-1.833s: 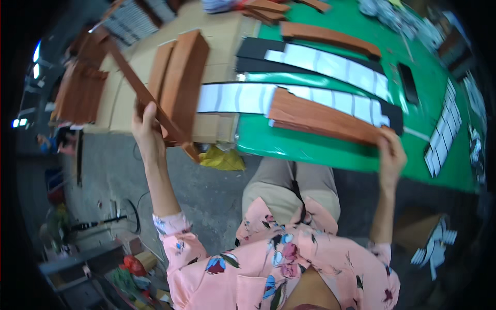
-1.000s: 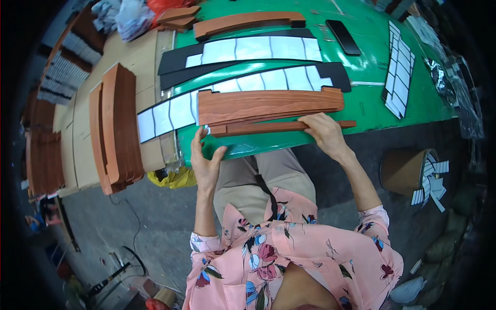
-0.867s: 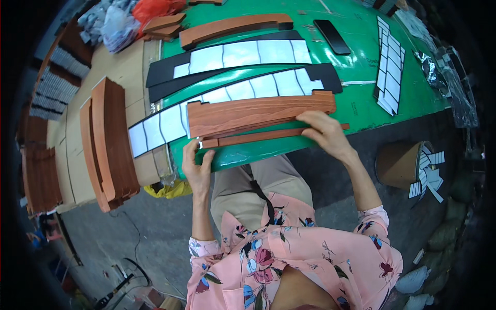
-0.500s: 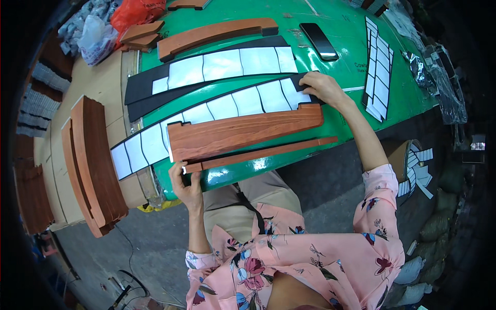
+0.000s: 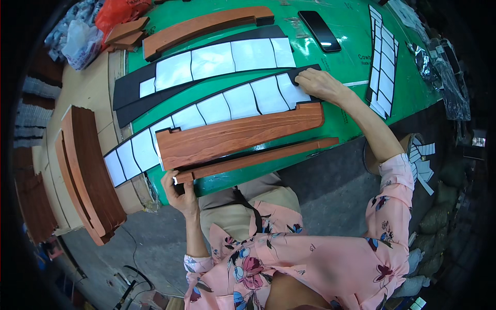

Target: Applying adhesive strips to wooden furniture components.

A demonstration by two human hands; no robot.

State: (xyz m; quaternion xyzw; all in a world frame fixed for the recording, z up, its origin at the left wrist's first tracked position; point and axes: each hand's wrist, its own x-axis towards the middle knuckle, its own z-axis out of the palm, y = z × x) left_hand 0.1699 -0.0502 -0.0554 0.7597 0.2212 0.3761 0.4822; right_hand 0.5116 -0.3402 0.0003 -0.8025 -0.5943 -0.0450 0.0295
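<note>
My left hand (image 5: pixel 182 195) is closed on the left end of a narrow wooden strip (image 5: pixel 258 158) at the green table's near edge. My right hand (image 5: pixel 323 86) has its fingers curled against the right end of a long black strip (image 5: pixel 316 67) faced with white backing panels (image 5: pixel 214 107); the fingertips are partly hidden. Between the hands lies a broad reddish-brown wooden board (image 5: pixel 240 133) with notched corners, overlapping the black strip's lower edge. Farther back rests another black strip (image 5: pixel 132 80) with white panels (image 5: pixel 213 59).
A curved wooden piece (image 5: pixel 206 30) and a phone (image 5: pixel 319 32) lie at the back. White-panelled strips (image 5: pixel 382 67) are stacked at right. Wooden boards (image 5: pixel 90 168) stand on cardboard (image 5: pixel 98 98) at left, near plastic bags (image 5: pixel 82 47). A bin with scraps (image 5: pixel 421 160) stands at lower right.
The whole view has shifted slightly. My right hand's fingers have curled in more, and the black tip of the strip now shows beyond them. My left hand keeps to the wooden strip's end.
</note>
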